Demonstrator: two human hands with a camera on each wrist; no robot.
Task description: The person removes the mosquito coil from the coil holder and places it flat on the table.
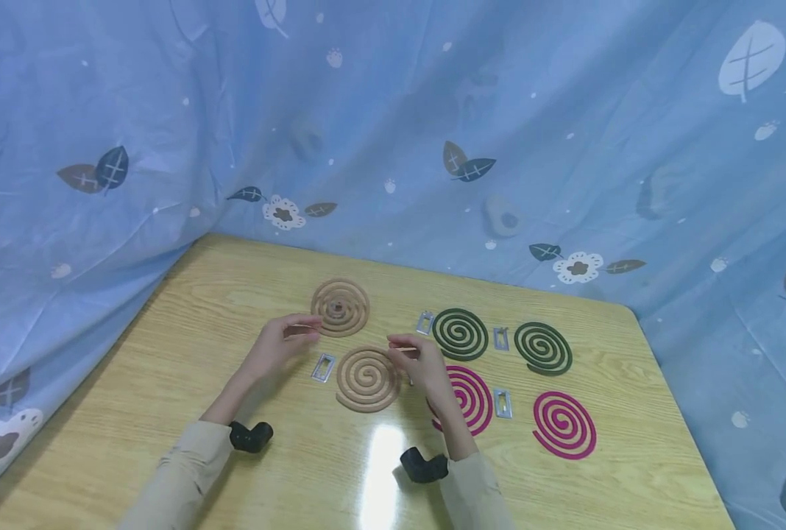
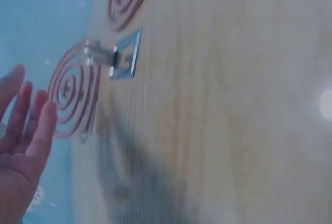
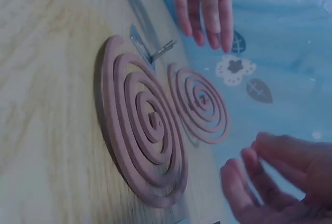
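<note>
Two light brown mosquito coils lie on the table: a far coil with a small metal piece showing at its middle, and a near coil. At the far coil's left edge is my left hand, fingers fairly straight and holding nothing. My right hand hovers by the near coil's right edge, its fingers loosely bent around nothing in the right wrist view. A metal coil stand with an upright clip sits left of the near coil. Another stand is mostly hidden by the right hand.
To the right lie two dark green coils and two magenta coils, one partly behind the right forearm. Metal stands lie between them. A blue patterned curtain hangs behind the wooden table.
</note>
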